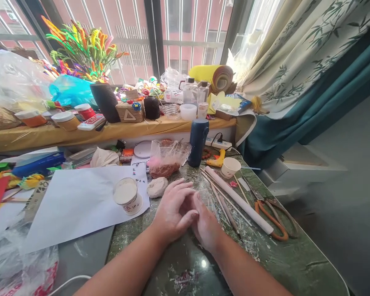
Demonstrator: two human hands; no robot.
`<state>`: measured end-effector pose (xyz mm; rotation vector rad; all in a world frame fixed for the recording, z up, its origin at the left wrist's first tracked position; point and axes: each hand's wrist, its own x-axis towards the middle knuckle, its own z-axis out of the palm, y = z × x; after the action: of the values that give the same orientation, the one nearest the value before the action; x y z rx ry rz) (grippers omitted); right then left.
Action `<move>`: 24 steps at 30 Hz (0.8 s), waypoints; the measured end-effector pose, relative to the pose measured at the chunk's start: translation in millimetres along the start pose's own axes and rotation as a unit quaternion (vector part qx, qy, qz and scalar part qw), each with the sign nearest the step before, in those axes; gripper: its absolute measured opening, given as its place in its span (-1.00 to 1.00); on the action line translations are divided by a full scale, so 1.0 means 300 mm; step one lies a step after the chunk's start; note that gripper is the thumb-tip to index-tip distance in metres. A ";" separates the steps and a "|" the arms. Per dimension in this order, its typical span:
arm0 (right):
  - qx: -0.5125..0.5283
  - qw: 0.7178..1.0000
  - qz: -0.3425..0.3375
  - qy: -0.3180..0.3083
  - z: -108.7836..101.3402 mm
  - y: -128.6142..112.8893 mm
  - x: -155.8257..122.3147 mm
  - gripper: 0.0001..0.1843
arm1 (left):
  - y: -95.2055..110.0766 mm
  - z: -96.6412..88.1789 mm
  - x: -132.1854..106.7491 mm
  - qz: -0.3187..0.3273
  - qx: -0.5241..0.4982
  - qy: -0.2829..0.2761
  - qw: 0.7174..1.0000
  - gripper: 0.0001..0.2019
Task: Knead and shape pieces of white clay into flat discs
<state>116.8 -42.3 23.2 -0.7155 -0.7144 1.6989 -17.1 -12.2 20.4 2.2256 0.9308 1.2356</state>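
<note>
My left hand and my right hand meet palm to palm above the table, both dusted with white. The left fingers reach over the right ones, and the two hands form a cupped hollow. Whatever lies between the palms is hidden. Just beyond my left hand rests a lump of whitish clay. A paper cup of pale powder or paste stands on white paper to the left. To the right lie a pale rolling pin and several thin wooden sticks.
A dark blue bottle stands behind my hands, beside a plastic bag of reddish-brown material. Right of it are a yellow glue gun, another paper cup and orange-handled scissors. Jars and craft things crowd the windowsill.
</note>
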 end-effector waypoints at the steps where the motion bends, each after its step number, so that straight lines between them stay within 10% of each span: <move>1: 0.027 0.998 0.011 -0.048 0.010 -0.005 -0.009 -0.38 | -0.001 -0.002 0.003 -0.010 0.018 0.008 1.000 -0.59; 4: 0.079 0.995 0.022 -0.065 0.012 -0.016 -0.011 -0.29 | -0.026 -0.001 0.009 -0.062 0.020 0.066 0.996 -0.83; 9: 0.051 0.982 -0.061 0.173 -0.034 0.007 0.040 -0.56 | -0.067 0.016 0.013 -0.112 -0.035 0.158 0.980 -0.80; 14: 0.174 0.982 0.059 0.052 -0.013 0.005 0.039 -0.64 | -0.052 0.028 0.009 -0.077 0.026 -0.015 0.997 -0.71; 17: 0.181 0.979 0.039 0.087 -0.011 -0.012 0.034 -0.76 | -0.027 0.030 0.002 -0.028 0.088 -0.128 0.988 -0.41; 20: 0.173 0.972 0.041 0.155 -0.030 -0.035 0.037 -0.66 | -0.016 0.027 -0.003 -0.005 0.064 -0.117 0.991 -0.21; 24: 0.155 0.980 0.064 0.107 -0.038 -0.048 0.031 -0.43 | -0.037 0.017 -0.005 -0.023 0.010 -0.033 0.999 -0.60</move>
<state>132.3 -29.0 25.8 -0.7204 -0.2481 1.7662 -17.1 -5.8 9.8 2.2341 0.9678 1.1309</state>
